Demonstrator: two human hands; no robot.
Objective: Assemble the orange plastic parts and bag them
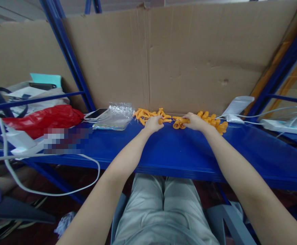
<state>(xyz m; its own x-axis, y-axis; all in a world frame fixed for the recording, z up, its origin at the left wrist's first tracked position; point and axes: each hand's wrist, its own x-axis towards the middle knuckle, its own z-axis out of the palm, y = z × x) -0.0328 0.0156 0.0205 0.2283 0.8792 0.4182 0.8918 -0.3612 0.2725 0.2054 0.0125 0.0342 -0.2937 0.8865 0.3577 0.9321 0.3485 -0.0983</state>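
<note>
Small orange plastic pieces lie along the back of a blue shelf table point(179, 151). My left hand point(153, 125) is closed around an orange piece with a rounded end point(160, 121), beside a loose pile of curved orange pieces point(142, 114) that have small chain-like bits among them. To the right, my right hand point(194, 121) pinches an orange piece point(185, 120). Just under its fingertips are round, cup-like orange parts point(176, 125). Beyond my right wrist sits a row of chunky orange pieces point(213, 122). The exact shape of what each hand holds is partly hidden by the fingers.
Clear plastic bags point(116, 119) and a phone point(97, 114) lie left of the pile. Farther left are a red bag point(49, 119) and a white cable point(59, 194) hanging past the table edge. A cardboard wall point(189, 58) stands behind; a white pouch point(237, 107) lies right.
</note>
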